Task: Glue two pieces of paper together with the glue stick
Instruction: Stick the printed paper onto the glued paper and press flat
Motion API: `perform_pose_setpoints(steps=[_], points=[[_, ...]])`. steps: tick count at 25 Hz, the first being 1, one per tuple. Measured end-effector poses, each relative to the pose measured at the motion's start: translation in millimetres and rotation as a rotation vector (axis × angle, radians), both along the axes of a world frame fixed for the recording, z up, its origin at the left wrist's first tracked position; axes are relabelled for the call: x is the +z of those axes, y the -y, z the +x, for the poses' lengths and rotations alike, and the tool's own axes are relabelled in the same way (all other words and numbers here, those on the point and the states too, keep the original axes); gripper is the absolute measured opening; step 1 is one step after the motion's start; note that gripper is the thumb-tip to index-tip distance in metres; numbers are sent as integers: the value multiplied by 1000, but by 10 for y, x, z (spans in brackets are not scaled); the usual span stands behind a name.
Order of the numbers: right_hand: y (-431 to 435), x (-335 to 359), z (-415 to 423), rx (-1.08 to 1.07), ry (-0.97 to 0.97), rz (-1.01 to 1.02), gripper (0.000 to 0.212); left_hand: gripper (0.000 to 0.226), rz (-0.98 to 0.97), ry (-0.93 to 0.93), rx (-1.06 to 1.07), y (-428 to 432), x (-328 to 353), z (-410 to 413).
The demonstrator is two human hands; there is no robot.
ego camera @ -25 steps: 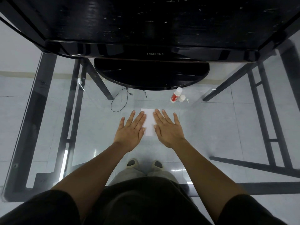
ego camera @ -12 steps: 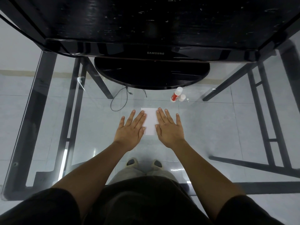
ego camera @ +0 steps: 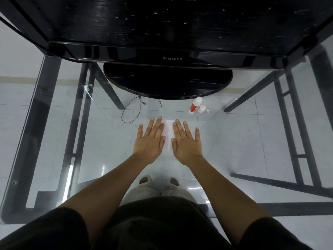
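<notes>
Hands moved closer | 2 flat, grip open: left hand (ego camera: 150, 141), right hand (ego camera: 186, 142) | 1 paper (ego camera: 169, 131)

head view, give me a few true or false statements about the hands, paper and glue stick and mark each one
1. Both hands lie flat, palms down, on the paper. True: the left hand and right hand cover its two sides.
2. The right hand holds the glue stick. False: the glue stick stands alone beyond the hands, near the monitor base.
3. The cap is off and sits beside the glue stick. True.
4. The paper lies on a wooden table. False: the table is glass, with the floor visible through it.
5. The fingers are curled into fists. False: the fingers are stretched out.
</notes>
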State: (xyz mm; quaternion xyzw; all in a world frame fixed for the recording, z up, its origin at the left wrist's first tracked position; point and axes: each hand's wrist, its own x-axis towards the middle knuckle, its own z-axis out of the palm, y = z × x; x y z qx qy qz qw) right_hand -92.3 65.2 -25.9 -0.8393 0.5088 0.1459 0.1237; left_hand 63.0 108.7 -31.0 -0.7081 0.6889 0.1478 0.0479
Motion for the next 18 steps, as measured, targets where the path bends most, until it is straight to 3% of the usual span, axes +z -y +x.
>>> perform_pose_setpoints(steps=[5,11,18], points=[[7,13,-7,9,-19,-5,62,54,32,28,-72,81,-23,28],[14,13,6,15,-18,-8,61,54,43,93,-12,148,29,127],[14,22,4,23,-41,-3,62,54,33,53,-59,82,-1,10]])
